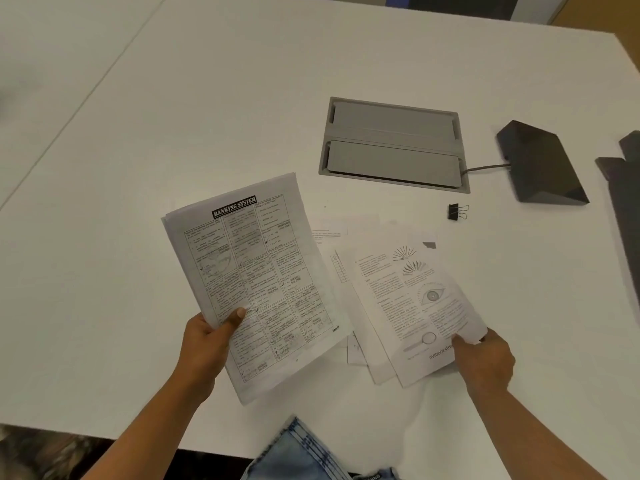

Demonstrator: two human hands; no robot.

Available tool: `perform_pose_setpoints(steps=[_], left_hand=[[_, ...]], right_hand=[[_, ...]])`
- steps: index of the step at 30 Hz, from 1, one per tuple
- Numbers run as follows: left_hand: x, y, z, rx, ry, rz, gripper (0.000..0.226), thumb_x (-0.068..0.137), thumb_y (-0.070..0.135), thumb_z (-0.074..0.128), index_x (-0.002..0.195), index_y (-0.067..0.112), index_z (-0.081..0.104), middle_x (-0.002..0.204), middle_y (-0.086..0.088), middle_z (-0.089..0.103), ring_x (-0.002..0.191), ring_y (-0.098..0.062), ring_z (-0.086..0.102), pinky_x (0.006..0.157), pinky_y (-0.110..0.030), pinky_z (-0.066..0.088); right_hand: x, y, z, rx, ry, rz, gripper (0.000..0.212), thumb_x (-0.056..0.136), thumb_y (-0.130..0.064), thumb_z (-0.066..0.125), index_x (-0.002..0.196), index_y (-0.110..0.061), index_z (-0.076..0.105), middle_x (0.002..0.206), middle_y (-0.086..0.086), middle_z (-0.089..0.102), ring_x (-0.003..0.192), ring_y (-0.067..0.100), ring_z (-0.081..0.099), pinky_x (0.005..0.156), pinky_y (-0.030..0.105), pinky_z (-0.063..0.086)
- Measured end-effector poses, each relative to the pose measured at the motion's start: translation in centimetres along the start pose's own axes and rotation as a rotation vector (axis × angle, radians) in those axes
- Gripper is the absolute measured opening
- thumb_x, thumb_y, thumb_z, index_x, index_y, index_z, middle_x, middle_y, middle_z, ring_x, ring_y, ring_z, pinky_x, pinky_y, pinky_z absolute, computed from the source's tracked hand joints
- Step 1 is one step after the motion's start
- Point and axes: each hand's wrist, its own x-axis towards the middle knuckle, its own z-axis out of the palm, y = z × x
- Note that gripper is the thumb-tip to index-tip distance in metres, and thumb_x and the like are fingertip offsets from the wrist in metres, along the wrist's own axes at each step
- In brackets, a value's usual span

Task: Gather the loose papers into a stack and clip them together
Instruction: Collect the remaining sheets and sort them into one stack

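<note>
My left hand [207,344] grips a small stack of papers [256,278] by its lower left edge, thumb on top; the top sheet is headed "BANKING SYSTEM" and is lifted off the table. My right hand [485,358] pinches the lower right corner of a printed sheet with an eye drawing [408,299], which lies over several other loose sheets [332,251] on the white table [173,133]. A black binder clip [457,212] sits on the table beyond the loose sheets, apart from both hands.
A grey cable hatch [393,143] is set into the table behind the papers. A dark wedge-shaped box [540,164] with a cable stands at the right, and more dark items [623,188] lie at the right edge. The table's near edge is just below my forearms.
</note>
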Motion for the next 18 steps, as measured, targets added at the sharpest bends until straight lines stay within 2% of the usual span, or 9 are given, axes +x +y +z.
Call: perform_pose_setpoints(steps=[3,5,7,9,12,15,18], left_hand=[[0.0,0.0,0.2,-0.007,0.003,-0.006,0.026,0.092,0.014,0.065,0.118,0.015,0.064,0.107,0.001,0.073,0.095,-0.021,0.07,0.07,-0.033,0.057],[0.0,-0.1,0.3,-0.006,0.002,-0.009,0.028,0.092,0.015,0.066,0.119,0.013,0.064,0.108,0.0,0.073,0.094,-0.02,0.07,0.07,-0.032,0.057],[0.0,-0.2,0.2,-0.005,-0.004,-0.003,0.03,0.091,0.016,0.067,0.121,0.013,0.064,0.109,0.0,0.073,0.095,-0.018,0.07,0.07,-0.029,0.057],[0.0,-0.1,0.0,-0.006,-0.004,0.003,0.031,0.091,0.015,0.067,0.122,0.013,0.065,0.109,0.001,0.073,0.095,-0.017,0.071,0.069,-0.027,0.058],[0.1,0.1,-0.3,-0.012,0.003,0.013,0.028,0.091,0.015,0.066,0.119,0.014,0.065,0.106,0.003,0.073,0.093,-0.016,0.07,0.067,-0.026,0.057],[0.3,0.4,-0.6,-0.017,0.025,0.021,0.025,0.092,0.014,0.066,0.117,0.016,0.064,0.104,0.004,0.072,0.092,-0.015,0.069,0.069,-0.028,0.055],[0.5,0.5,-0.9,-0.021,0.039,0.025,0.026,0.092,0.014,0.065,0.118,0.015,0.064,0.105,0.004,0.071,0.093,-0.017,0.068,0.07,-0.031,0.055]], right_hand=[[0.2,0.2,0.0,0.076,-0.015,0.067,0.012,0.075,-0.009,0.072,0.083,-0.009,0.063,0.09,0.016,0.07,0.074,0.031,0.061,0.067,0.038,0.054],[0.4,0.3,0.0,0.211,-0.08,0.188,0.015,0.075,-0.007,0.073,0.087,-0.012,0.065,0.091,0.013,0.07,0.076,0.032,0.064,0.074,0.045,0.058],[0.5,0.5,-0.2,0.316,-0.128,0.28,0.024,0.077,-0.004,0.071,0.1,-0.008,0.068,0.087,0.01,0.068,0.071,0.031,0.065,0.077,0.047,0.058],[0.3,0.4,-0.7,0.428,-0.158,0.307,0.029,0.08,0.0,0.069,0.109,-0.003,0.065,0.091,0.01,0.066,0.073,0.031,0.065,0.071,0.04,0.06],[-0.4,0.2,-2.0,0.601,-0.216,0.317,0.027,0.084,0.006,0.066,0.109,-0.004,0.062,0.092,0.008,0.065,0.08,0.031,0.064,0.054,0.023,0.059],[-1.0,-0.1,-3.7,0.741,-0.24,0.347,0.029,0.085,0.007,0.064,0.111,-0.005,0.06,0.095,0.005,0.064,0.082,0.022,0.063,0.054,0.017,0.058],[-1.7,-0.5,-5.2,0.834,-0.269,0.342,0.033,0.085,0.005,0.064,0.117,-0.005,0.059,0.1,0.005,0.065,0.085,0.02,0.063,0.057,0.017,0.058]])
